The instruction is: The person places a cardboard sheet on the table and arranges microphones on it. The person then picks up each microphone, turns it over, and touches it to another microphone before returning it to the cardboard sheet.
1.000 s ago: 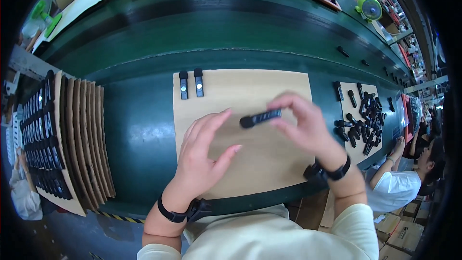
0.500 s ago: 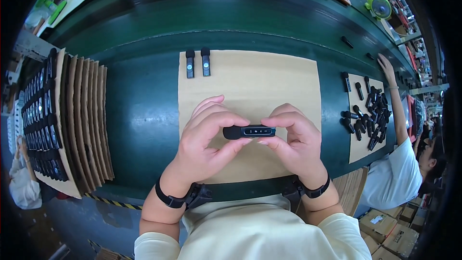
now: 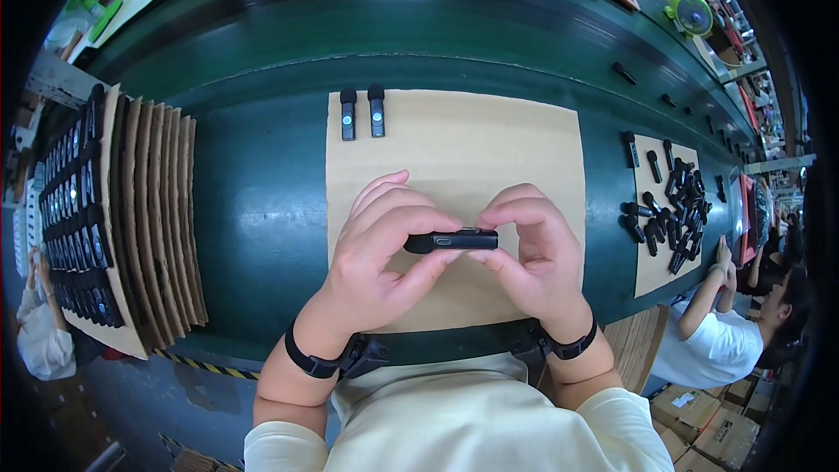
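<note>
A small black wireless microphone (image 3: 463, 242) with a foam tip lies level between my two hands, above a sheet of brown cardboard (image 3: 454, 149). My left hand (image 3: 376, 253) pinches its foam end between thumb and fingers. At the plain end, my right hand (image 3: 540, 249) grips it with thumb and index finger. A narrow side of the body, with a small oval port, faces up. Two like microphones stand side by side near the sheet's far left corner: one on the left (image 3: 348, 115), one on the right (image 3: 377, 112).
Cardboard sheets (image 3: 162, 227) stacked on edge stand left, the outermost bearing rows of microphones (image 3: 77, 218). On the right, a heap of microphones (image 3: 686, 205) covers another cardboard sheet (image 3: 651, 275), beside a co-worker (image 3: 712, 341). More lie along the green work surface (image 3: 419, 26).
The microphone has rolled about its length between my fingers: the face with small dots has given way to the port side. The co-worker's outstretched arm has drawn back.
</note>
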### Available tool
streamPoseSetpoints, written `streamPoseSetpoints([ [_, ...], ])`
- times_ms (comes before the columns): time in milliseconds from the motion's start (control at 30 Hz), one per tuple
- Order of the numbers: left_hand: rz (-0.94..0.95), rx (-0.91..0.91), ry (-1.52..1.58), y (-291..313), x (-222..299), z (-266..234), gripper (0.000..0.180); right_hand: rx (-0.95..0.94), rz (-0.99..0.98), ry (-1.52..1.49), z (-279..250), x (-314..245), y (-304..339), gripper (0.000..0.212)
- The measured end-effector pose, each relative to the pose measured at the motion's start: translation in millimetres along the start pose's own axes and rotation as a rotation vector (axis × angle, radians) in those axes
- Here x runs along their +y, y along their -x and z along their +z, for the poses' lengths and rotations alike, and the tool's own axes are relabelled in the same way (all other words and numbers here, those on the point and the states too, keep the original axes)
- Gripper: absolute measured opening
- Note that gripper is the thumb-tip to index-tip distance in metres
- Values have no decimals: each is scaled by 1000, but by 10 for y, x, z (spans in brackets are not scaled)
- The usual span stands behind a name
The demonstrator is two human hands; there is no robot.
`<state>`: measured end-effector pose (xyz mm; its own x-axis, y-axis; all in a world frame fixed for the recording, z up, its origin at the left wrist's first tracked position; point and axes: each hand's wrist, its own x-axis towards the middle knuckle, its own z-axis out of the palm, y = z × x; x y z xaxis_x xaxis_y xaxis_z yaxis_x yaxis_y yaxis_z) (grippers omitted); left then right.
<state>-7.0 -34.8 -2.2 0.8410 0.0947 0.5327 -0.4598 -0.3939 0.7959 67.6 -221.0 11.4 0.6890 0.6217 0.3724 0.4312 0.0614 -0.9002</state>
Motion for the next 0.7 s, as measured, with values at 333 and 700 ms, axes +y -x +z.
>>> streamPoseSetpoints([
  [333,2,-31,-99,-17,-61,36,32,-113,-160,205,-2,-69,-180,27],
  [700,-270,-195,-672,88,-106,120,50,-156,-77,554,25,502,-749,22],
])
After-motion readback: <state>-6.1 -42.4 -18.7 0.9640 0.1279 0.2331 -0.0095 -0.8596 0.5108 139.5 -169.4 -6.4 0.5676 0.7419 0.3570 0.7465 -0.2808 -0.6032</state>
